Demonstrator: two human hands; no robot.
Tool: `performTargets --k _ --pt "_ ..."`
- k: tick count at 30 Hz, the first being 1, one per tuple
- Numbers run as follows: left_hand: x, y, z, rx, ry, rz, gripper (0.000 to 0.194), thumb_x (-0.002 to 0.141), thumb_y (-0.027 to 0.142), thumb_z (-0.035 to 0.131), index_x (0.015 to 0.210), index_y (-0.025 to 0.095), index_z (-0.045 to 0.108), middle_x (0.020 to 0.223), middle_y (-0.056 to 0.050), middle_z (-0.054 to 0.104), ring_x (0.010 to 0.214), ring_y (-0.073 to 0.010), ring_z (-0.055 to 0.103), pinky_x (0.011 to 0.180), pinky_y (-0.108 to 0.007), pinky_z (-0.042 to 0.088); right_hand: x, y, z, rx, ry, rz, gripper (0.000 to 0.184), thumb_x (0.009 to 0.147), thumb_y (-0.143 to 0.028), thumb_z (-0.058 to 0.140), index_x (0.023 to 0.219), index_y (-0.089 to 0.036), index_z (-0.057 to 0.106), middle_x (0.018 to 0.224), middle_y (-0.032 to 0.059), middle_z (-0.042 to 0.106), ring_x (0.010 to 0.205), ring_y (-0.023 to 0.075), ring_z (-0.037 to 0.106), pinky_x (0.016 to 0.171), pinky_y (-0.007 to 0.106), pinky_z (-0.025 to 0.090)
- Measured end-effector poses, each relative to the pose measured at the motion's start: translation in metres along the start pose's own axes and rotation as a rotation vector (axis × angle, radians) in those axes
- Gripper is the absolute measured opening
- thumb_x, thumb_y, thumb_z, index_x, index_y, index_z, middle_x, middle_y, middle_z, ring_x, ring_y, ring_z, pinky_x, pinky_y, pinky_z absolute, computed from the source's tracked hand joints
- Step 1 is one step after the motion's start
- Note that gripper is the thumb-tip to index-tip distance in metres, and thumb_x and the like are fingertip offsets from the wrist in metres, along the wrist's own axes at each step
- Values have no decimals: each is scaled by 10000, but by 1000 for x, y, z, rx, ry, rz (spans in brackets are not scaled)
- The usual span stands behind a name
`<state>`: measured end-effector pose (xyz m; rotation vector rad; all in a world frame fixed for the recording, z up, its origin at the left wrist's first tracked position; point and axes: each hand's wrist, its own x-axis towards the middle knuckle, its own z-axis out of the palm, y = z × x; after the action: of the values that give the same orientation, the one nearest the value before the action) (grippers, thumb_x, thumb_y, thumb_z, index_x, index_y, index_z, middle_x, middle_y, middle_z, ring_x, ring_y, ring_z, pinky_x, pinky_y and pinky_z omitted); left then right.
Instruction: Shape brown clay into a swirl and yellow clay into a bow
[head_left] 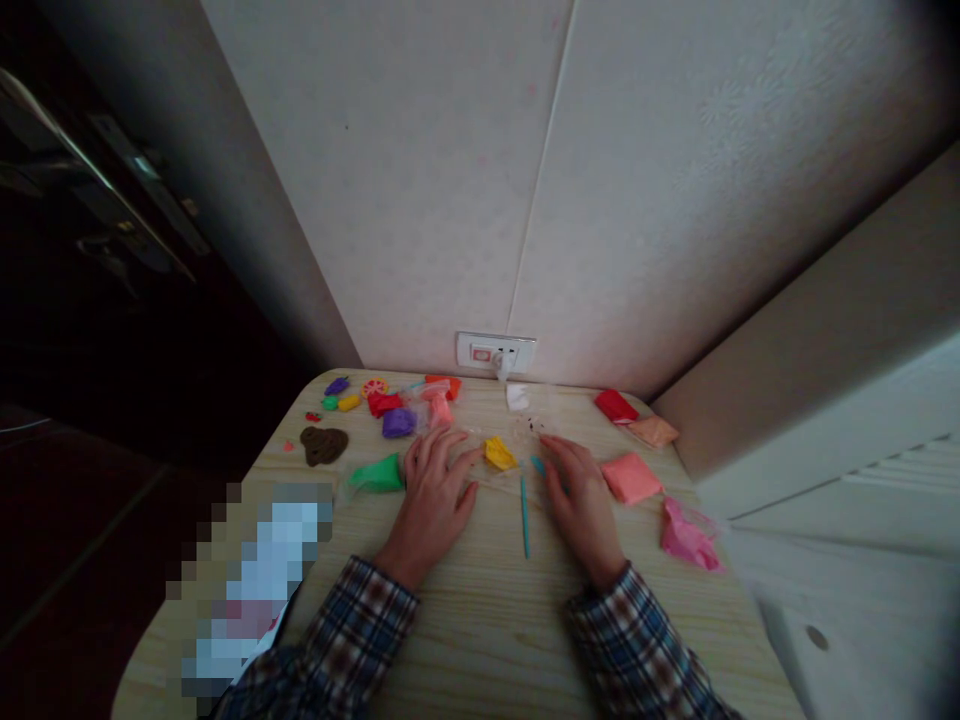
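Plaid-sleeved hands (433, 495) reach across a wood-grained tabletop (480, 640) beside a wall (420, 200).

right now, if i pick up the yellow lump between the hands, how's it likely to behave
The yellow lump will probably give when squeezed, since its surface looks creased and soft. It's likely light, being small beside the fingers. Its uneven, flattened shape on the table suggests it would slide or drag rather than roll.

both hands (436, 490) (581, 495) palms down, fingers spread, plaid-sleeved forearms reaching forward
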<state>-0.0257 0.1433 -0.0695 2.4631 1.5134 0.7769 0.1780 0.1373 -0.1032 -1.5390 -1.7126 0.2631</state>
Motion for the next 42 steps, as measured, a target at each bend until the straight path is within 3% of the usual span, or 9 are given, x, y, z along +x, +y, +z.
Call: performTargets --k 8,15,20,25,30,32,37,42 --pt "-2 -4 -1 -17 9 -10 380 807 144 542 1180 218 558 1308 -91 488 1292 -273 347 1068 -496 280 1 0 -11 120 104 75 320 880 -234 427 1154 -190 588 1165 97 639 1107 223 564 977 451 442" --pt "-3 -11 2 17 8 -78 564 757 141 589 1299 229 461 1338 -95 477 1293 -282 345 1061 -503 261 1 16 -18 -150 61 31 350 845 -173 417 1139 -135 605 1159 142 643 1091 264 554 955 497 428" --pt "-3 -14 4 -10 37 -71 516 765 126 568 1266 215 478 1309 -95 503 1272 -269 370 1052 -486 273 1 22 -29 -240 140 18 359 839 -157 412 1145 -180 598 1176 107 632 1100 247 543 1000 508 374" --pt "-3 -16 5 -28 53 -68 489 764 118 566 1240 198 489 1283 -103 517 1249 -270 386 1033 -481 300 -3 24 -45 -378 111 -26 326 857 -170 420 1095 -245 629 1281 81 563 1187 257 493 1038 551 270" --pt "-2 -15 3 -54 57 -70 478 771 110 543 1236 206 490 1277 -97 519 1240 -267 399 1026 -475 320 -30 38 -76 -459 359 177 288 854 -265 436 1058 -236 637 1231 97 582 1104 298 517 963 540 301" --pt "-2 -15 3 -58 55 -75 477 767 105 541 1231 203 493 1275 -97 521 1240 -270 400 1026 -474 323 -46 46 -87 -512 398 277 320 839 -330 446 1078 -222 629 1237 113 576 1097 325 515 966 564 274" --pt "-3 -14 5 -44 33 -53 499 771 119 544 1257 209 474 1286 -94 514 1244 -267 397 1030 -459 318 -70 56 -94 -532 258 579 486 812 -450 416 1173 -168 578 1079 168 617 989 352 541 864 558 339" --pt "-3 -11 3 -2 20 -74 508 769 136 562 1265 208 478 1310 -101 503 1263 -276 381 1037 -486 278 -69 53 -96 -473 253 585 459 811 -502 379 1005 -178 641 852 88 596 823 285 566 792 487 360"
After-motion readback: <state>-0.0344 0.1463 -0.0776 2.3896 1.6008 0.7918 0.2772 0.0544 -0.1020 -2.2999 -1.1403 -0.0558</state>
